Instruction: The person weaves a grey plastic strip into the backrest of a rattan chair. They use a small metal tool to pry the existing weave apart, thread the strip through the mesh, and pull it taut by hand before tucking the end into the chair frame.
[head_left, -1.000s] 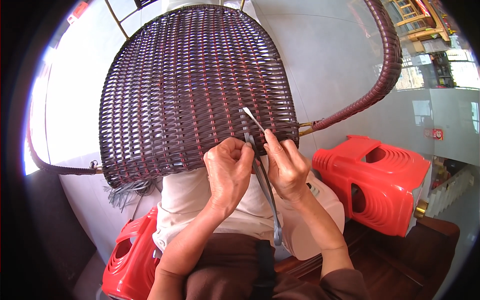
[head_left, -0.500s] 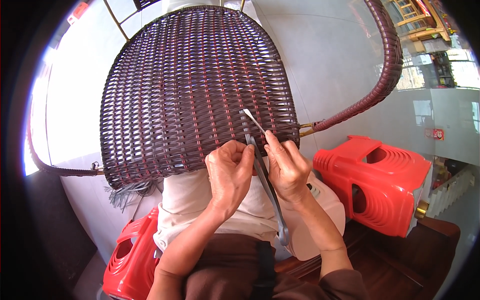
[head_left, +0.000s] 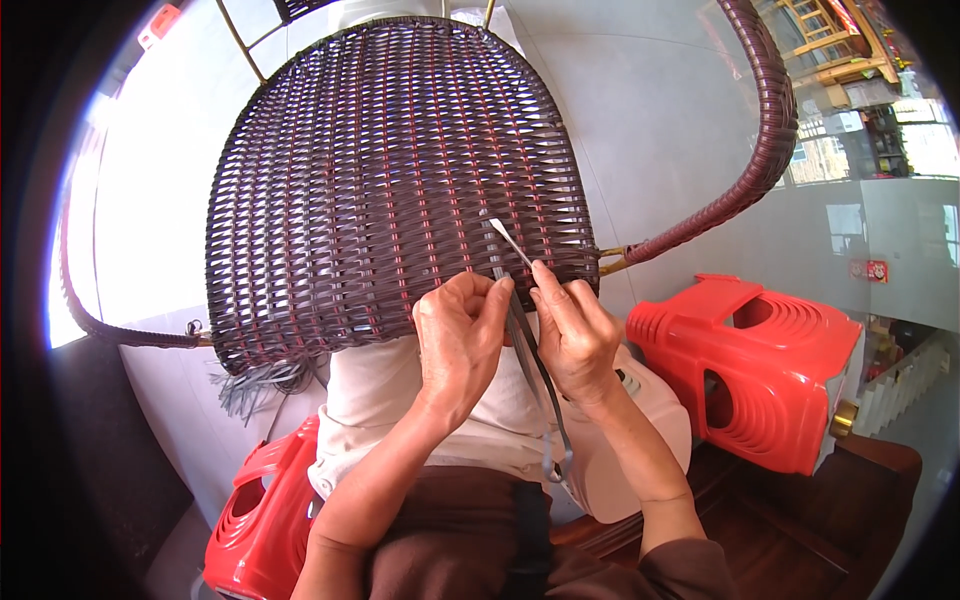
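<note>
A dark brown woven rattan chair panel, run through with red strands, lies in front of me over my lap. Near its front edge my left hand is closed, thumb and fingers pinching a grey weaving strip. The strip runs up into the weave and hangs below in a long loop toward my lap. Just to the right, my right hand grips a thin metal tool with a flat, flared tip, like a flathead screwdriver; its handle is hidden in my palm. The tip points up-left over the weave, beside the grey strip.
Wrapped brown armrests curve out on both sides of the panel. A red plastic stool lies at the right, another red stool at the lower left. Loose grey strip ends hang under the panel's left front corner. Dark wooden furniture stands lower right.
The hanging grey strip has swung and spread into an open loop. The panel has shifted very slightly. Both hands keep nearly the same place and grip.
</note>
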